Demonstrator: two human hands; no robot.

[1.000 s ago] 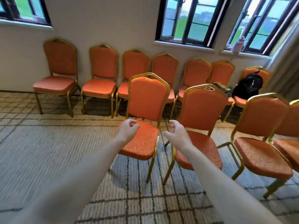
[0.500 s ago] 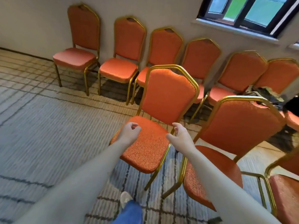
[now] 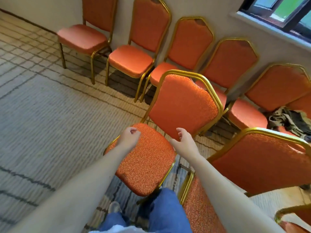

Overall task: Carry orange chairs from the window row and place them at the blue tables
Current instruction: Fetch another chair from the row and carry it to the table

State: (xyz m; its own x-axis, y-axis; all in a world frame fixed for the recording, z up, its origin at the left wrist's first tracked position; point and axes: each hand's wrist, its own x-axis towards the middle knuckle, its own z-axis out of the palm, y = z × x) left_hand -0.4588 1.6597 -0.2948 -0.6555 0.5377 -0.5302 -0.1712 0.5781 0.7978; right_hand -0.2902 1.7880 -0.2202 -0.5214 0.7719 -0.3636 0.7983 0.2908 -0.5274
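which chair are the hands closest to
The patterned chair in front of the wall row, leftmost of those standing forward; left hand and right hand hover over its seat.

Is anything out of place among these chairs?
Yes: a crumpled olive cloth lies dumped in the wall row at the right, and the nearest chair stands skewed, out of line with it.
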